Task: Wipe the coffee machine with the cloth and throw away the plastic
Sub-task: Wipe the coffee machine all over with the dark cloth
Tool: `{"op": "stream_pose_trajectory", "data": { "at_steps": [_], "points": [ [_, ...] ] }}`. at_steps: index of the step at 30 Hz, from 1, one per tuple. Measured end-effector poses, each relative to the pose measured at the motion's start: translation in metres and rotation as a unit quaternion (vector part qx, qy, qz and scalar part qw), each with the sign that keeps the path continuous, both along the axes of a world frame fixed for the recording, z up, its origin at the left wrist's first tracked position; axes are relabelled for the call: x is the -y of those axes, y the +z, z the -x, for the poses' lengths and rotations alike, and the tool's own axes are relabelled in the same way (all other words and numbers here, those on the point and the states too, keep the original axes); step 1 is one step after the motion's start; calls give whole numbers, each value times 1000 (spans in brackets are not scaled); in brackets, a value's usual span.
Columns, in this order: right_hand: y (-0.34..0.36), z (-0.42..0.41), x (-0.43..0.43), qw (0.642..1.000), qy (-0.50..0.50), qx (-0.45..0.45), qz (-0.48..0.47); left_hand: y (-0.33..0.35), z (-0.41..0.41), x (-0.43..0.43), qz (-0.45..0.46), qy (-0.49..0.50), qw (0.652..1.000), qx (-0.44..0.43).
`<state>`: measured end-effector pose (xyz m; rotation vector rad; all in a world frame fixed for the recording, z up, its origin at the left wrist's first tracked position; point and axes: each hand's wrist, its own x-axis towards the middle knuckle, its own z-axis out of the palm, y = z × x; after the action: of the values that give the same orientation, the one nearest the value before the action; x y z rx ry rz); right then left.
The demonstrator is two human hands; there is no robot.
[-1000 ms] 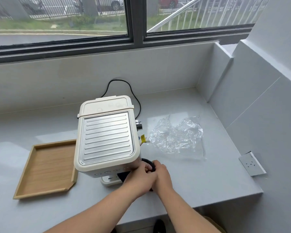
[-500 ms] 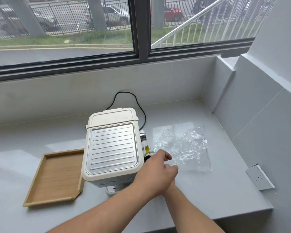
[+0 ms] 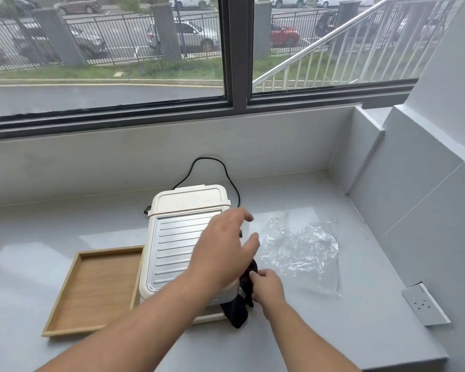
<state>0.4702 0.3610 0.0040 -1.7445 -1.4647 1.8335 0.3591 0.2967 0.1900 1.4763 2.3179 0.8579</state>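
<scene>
A cream coffee machine [image 3: 172, 242] with a ribbed metal top stands on the grey counter. My left hand [image 3: 223, 248] hovers above its right side, fingers spread and holding nothing. My right hand [image 3: 267, 287] is at the machine's front right corner, pinching a black cloth [image 3: 238, 307] that hangs down against the machine. Crumpled clear plastic [image 3: 301, 248] lies flat on the counter just right of the machine, a short way beyond my left fingertips.
A shallow wooden tray [image 3: 91, 288] sits against the machine's left side. A black power cord [image 3: 212, 167] loops behind the machine to the wall. A socket plate [image 3: 424, 307] is on the right wall. The counter's front edge runs near my forearms.
My left hand has lifted away from my right hand and risen over the machine top, fingers spreading. The black cloth in my right hand has come into sight. The view tilted upward.
</scene>
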Motion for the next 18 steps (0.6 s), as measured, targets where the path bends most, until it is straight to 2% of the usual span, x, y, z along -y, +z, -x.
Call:
{"op": "stream_pose_trajectory", "data": {
  "at_steps": [2,5,8,18],
  "points": [
    [-3,-1,-4,999,40,26,-12,-5,28,1,9,8,997,-71],
    [1,1,-6,997,67,16,36,-12,68,7,82,41,986,-141],
    [2,0,-10,995,87,-6,57,-18,88,14,130,66,978,-150],
    [-13,21,-41,989,35,-75,125,-27,90,13,128,77,975,-163]
  ]
}}
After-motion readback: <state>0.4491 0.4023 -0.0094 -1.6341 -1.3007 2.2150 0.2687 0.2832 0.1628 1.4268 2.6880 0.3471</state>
